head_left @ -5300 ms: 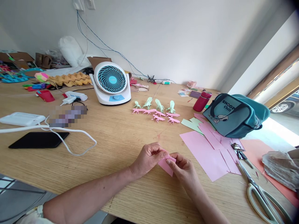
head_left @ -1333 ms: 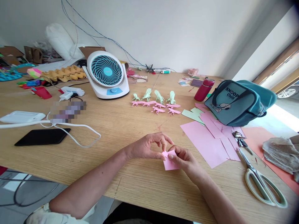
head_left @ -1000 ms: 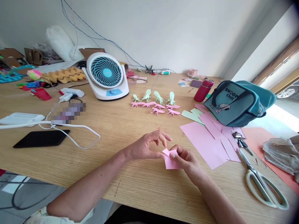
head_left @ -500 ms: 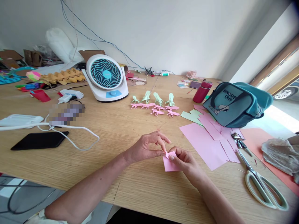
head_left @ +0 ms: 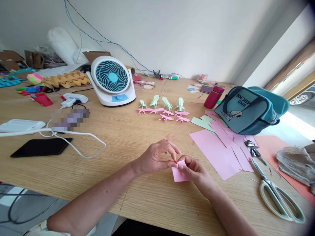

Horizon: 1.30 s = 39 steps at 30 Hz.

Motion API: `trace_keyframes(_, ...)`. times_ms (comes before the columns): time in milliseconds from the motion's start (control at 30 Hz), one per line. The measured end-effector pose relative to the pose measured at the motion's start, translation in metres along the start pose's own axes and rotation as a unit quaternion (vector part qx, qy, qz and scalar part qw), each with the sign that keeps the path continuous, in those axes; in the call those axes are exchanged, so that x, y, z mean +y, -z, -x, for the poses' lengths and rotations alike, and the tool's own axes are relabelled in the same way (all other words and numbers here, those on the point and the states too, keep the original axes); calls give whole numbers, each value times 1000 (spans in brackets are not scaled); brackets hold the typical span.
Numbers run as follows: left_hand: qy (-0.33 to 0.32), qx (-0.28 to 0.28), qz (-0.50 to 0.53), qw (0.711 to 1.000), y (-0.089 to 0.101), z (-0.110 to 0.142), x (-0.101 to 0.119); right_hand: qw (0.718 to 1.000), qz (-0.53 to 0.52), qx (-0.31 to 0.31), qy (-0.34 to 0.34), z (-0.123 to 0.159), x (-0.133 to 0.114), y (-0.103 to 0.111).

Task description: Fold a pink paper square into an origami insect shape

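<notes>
A small folded piece of pink paper (head_left: 181, 174) is between my hands, above the near part of the table. My right hand (head_left: 197, 168) pinches its right side, with the thumb on the near face. My left hand (head_left: 159, 155) pinches a small flap at the paper's upper left corner between thumb and index finger; its other fingers are bent and lifted. Beyond my hands stand several folded green paper insects (head_left: 167, 103) in a row, with several pink paper insects (head_left: 166, 117) just in front of them.
At right lie pink sheets (head_left: 215, 154), green paper (head_left: 203, 123), keys (head_left: 253, 149) and large scissors (head_left: 273, 193). Behind them are a teal bag (head_left: 246, 109) and a red bottle (head_left: 214, 96). A fan (head_left: 112, 80), white cable (head_left: 91, 134) and black tablet-like slab (head_left: 40, 147) occupy the left.
Both hands have stayed in nearly the same place over the last second. My left thumb and index finger have closed on the paper's corner flap, which stood up free a second ago.
</notes>
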<state>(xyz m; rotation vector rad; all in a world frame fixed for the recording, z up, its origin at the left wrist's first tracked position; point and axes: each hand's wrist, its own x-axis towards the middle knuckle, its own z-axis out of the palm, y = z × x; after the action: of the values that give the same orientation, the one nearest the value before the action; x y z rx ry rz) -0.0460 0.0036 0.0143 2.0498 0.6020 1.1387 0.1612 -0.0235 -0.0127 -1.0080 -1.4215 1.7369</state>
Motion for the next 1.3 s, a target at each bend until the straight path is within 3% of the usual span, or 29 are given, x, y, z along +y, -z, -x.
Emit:
trace_keyframes(500,-2,26,-52,998,-5,0,4,999,-33,6,5,0,0,-2)
trace_keyframes(700,-7,60,-67,996,-7,1,6,993,-15,91,72,-2,8,-3)
trace_keyframes(833,-6,61,-79,995,-6,2,6,982,54,129,130,0,14,-3)
trace_keyframes(933,-8,60,-92,994,-6,3,6,959,150,157,184,2,16,-5)
trace_keyframes(1067,-12,87,-115,989,-9,1,7,905,262,210,261,5,16,-9)
trace_keyframes(1300,32,123,-148,981,-19,5,3,853,350,243,301,6,21,-7)
